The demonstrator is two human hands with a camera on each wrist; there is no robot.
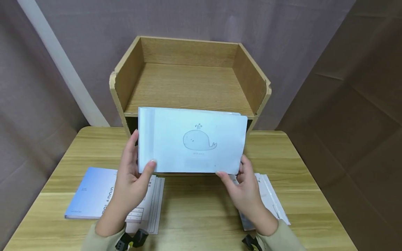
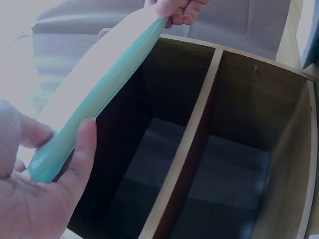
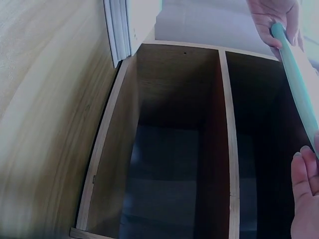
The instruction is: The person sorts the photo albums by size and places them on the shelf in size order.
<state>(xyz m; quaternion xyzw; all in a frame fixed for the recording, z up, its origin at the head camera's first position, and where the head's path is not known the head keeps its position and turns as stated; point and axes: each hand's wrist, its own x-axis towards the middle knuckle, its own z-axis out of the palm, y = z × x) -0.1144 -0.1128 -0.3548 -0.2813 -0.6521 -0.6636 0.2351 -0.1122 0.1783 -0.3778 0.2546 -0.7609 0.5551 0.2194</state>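
A wide, pale blue booklet point(image 1: 194, 139) with a whale drawn on its cover is held up in front of the wooden shelf unit point(image 1: 188, 83). My left hand point(image 1: 132, 174) grips its left end, the thumb lying on the front cover. At the lower right corner, my right hand point(image 1: 242, 188) pinches the booklet, thumb in front and fingers behind. From the left wrist view, its smooth mint-green edge point(image 2: 107, 89) runs between both hands, in front of the unit's dark compartments. The fingers behind the cover are mostly hidden in the head view.
A blue album point(image 1: 91, 193) and a stack of white booklets point(image 1: 154, 205) lie at the left of the table point(image 1: 194, 216). Behind my right hand lies another stack of booklets point(image 1: 270, 195). An upright divider point(image 3: 228, 124) separates the unit's two lower compartments.
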